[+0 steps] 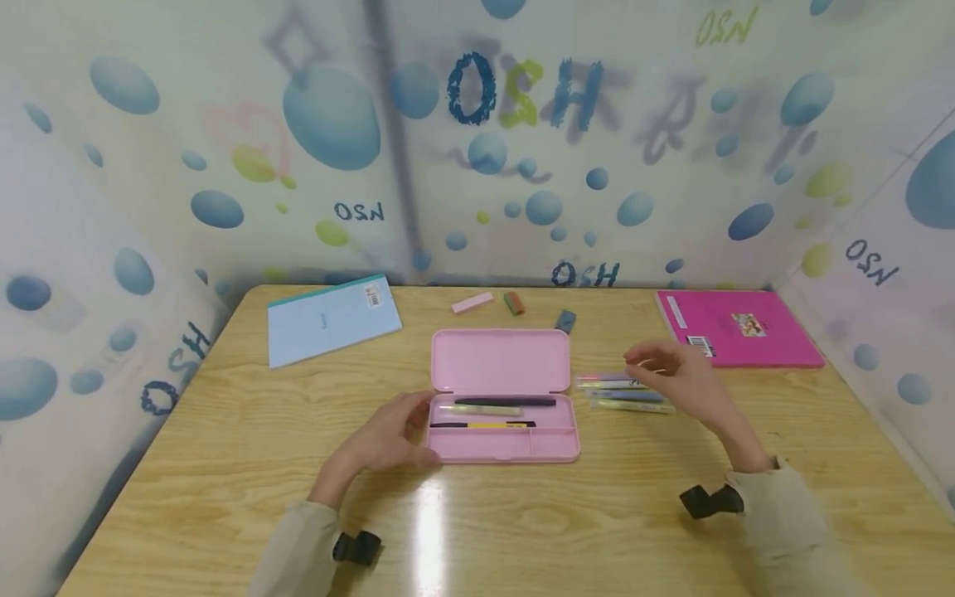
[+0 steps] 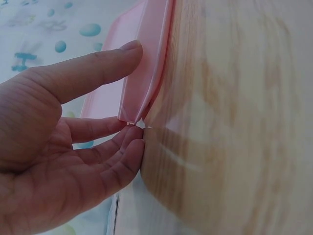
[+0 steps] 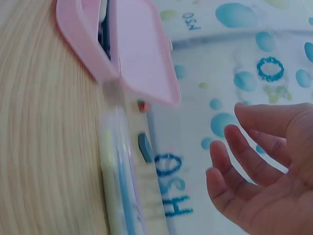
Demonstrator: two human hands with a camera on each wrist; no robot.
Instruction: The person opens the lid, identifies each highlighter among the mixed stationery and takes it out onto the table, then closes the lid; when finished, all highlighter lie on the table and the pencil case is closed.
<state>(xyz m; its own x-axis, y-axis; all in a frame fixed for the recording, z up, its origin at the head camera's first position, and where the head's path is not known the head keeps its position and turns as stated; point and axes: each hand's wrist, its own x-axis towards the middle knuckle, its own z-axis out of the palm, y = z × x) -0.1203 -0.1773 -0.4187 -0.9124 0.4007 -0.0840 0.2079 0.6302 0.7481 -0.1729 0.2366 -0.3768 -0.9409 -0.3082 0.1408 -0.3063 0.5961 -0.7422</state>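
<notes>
An open pink pencil case [image 1: 503,448] lies on the table, its lid tipped back. Inside are a black pen [image 1: 507,402], a pale highlighter [image 1: 477,410] and a yellow-and-black pen [image 1: 492,425]. My left hand [image 1: 388,433] holds the left end of the case, thumb by the front corner and fingertips at the hinge corner, as the left wrist view shows. Several clear-bodied highlighters [image 1: 630,406] lie side by side right of the case. Over their right part hovers my right hand [image 1: 682,381], fingers loosely bent with nothing between them in the right wrist view.
Behind the case lie a pink bar [image 1: 472,303], a red-and-green eraser [image 1: 514,303] and a dark blue-grey eraser [image 1: 565,321]. A light blue notebook [image 1: 336,322] is at back left, a magenta notebook [image 1: 746,332] at back right. A patterned curtain [image 1: 477,191] stands behind the table.
</notes>
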